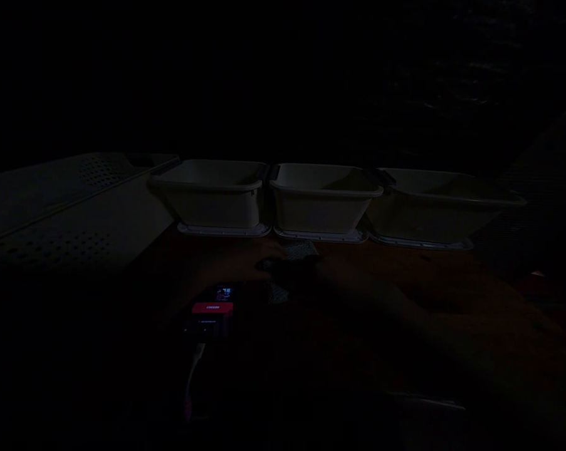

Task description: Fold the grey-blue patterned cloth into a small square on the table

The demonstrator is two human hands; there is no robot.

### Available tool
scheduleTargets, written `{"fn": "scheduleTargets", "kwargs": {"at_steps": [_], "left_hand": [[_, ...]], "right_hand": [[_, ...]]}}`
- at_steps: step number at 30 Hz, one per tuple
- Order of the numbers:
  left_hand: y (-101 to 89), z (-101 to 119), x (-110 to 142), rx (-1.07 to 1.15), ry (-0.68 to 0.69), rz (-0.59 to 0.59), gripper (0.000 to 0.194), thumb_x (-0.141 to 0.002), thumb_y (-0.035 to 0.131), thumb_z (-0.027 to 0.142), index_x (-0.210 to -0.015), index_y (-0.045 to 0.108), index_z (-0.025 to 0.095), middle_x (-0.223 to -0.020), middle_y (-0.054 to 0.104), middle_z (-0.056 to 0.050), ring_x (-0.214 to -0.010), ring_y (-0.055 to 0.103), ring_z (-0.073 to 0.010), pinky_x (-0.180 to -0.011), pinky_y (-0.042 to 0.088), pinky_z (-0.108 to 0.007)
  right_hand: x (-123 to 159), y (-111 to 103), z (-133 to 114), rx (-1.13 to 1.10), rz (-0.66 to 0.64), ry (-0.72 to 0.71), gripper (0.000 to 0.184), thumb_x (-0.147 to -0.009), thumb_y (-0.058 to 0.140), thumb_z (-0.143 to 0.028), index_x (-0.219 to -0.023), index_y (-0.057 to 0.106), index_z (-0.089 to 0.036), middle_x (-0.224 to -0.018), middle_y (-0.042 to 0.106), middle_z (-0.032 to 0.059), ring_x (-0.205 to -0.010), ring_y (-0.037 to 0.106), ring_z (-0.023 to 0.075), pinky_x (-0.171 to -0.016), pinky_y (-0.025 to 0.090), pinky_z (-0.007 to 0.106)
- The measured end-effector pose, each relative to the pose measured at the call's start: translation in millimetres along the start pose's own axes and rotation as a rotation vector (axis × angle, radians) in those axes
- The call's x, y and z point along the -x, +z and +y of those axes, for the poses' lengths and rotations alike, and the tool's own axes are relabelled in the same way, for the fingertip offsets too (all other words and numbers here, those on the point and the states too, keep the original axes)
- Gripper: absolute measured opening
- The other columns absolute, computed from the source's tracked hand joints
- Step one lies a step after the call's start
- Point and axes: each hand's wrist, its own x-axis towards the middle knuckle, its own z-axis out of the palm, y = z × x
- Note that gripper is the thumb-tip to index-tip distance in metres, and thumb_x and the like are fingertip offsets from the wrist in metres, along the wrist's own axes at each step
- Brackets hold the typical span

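Observation:
The picture is very dark and the hands show only faintly. My left hand [252,260] comes in from the left to the middle of the brown table. From the right, my right hand [318,272] reaches to the same spot. Between and partly under them lies a grey, fine-patterned piece [300,250], perhaps cloth; patches of it show above and below the hands. My fingers are lost in shadow, so their grip on it cannot be made out. A lit phone [212,316] is just below my left hand, with a pale cable [195,369] running down from it.
Three pale tubs stand in a row behind the hands: a left tub [217,207], a middle tub [320,210] and a right tub [433,219], each on a light base. A large perforated basket [136,213] stands at left. The background is black.

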Motion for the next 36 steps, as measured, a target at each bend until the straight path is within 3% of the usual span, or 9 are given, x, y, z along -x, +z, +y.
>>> {"fn": "scheduleTargets", "kwargs": {"at_steps": [6,9,16,21,26,36], "left_hand": [[3.2,-4,1,0.044,0.004,0.023,0.040,-0.087,0.063,0.019,-0.127,0.059,0.025,-0.133,0.058,-0.006,-0.121,0.055,-0.0223,-0.102,0.042,-0.034],[3.5,-5,0,0.079,0.004,0.018,0.043,-0.086,0.065,0.019,-0.127,0.058,0.027,-0.133,0.059,-0.005,-0.121,0.056,-0.0222,-0.103,0.041,-0.035],[-1.0,4,0,0.080,-0.045,0.012,0.043,-0.083,0.067,0.019,-0.125,0.060,0.023,-0.131,0.060,-0.007,-0.120,0.056,-0.0238,-0.102,0.042,-0.037],[1.7,-2,0,0.081,-0.012,0.015,0.046,-0.085,0.067,0.019,-0.129,0.057,0.025,-0.134,0.058,-0.006,-0.122,0.054,-0.0230,-0.104,0.041,-0.037],[2.6,-3,1,0.097,-0.003,-0.001,0.043,-0.087,0.065,0.020,-0.130,0.056,0.026,-0.133,0.058,-0.006,-0.122,0.054,-0.0218,-0.103,0.041,-0.036],[0.8,0,-2,0.097,0.028,0.019,0.040,-0.086,0.065,0.019,-0.126,0.060,0.023,-0.128,0.061,-0.007,-0.118,0.057,-0.0216,-0.101,0.043,-0.034]], "right_hand": [[-3,7,-7,0.082,0.014,-0.004,0.024,-0.089,0.062,-0.026,-0.108,0.071,-0.014,-0.103,0.073,0.0140,-0.082,0.068,0.0209,-0.065,0.045,0.026],[-2,8,-9,0.028,0.070,-0.035,0.025,-0.090,0.061,-0.029,-0.107,0.071,-0.014,-0.103,0.072,0.0126,-0.080,0.067,0.0187,-0.065,0.044,0.026],[-8,17,-2,-0.039,0.109,-0.008,0.021,-0.091,0.055,-0.017,-0.103,0.072,-0.014,-0.093,0.072,0.0085,-0.068,0.062,0.0124,-0.057,0.039,0.022],[-13,27,-3,-0.094,0.166,-0.091,0.020,-0.088,0.059,-0.021,-0.103,0.071,-0.014,-0.104,0.071,0.0103,-0.081,0.066,0.0168,-0.065,0.044,0.025],[-15,34,-5,-0.107,0.218,-0.087,0.025,-0.086,0.063,-0.026,-0.108,0.070,-0.016,-0.114,0.069,0.0124,-0.095,0.067,0.0224,-0.077,0.048,0.031],[-14,34,-7,-0.101,0.218,-0.090,0.031,-0.088,0.063,-0.036,-0.112,0.069,-0.017,-0.113,0.069,0.0125,-0.095,0.067,0.0231,-0.074,0.048,0.031]]}}
